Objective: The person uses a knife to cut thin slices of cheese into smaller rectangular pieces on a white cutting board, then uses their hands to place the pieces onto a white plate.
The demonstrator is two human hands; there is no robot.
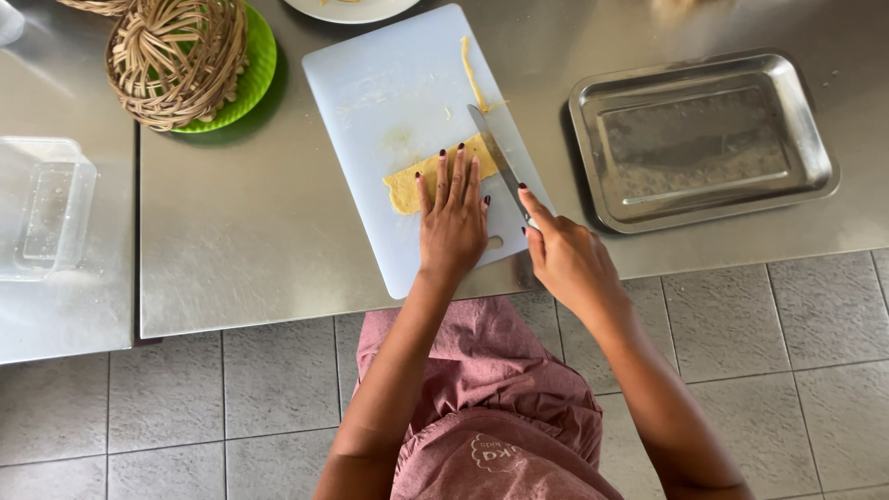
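Note:
A white cutting board [389,83] lies on a steel counter. On it rests a flat folded strip of yellow dough [407,182]. My left hand [452,222] presses flat on the strip's right part, fingers spread. My right hand [565,259] grips a knife [495,157] by its handle, forefinger along the spine. The blade lies across the strip's right end. A thin yellow cut strip [473,76] lies farther up the board.
An empty steel tray [815,148] sits right of the board. A wicker basket [176,57] on a green plate [259,65] stands at the upper left. A clear plastic box [42,208] is at the far left. A white plate's edge [352,11] shows at top.

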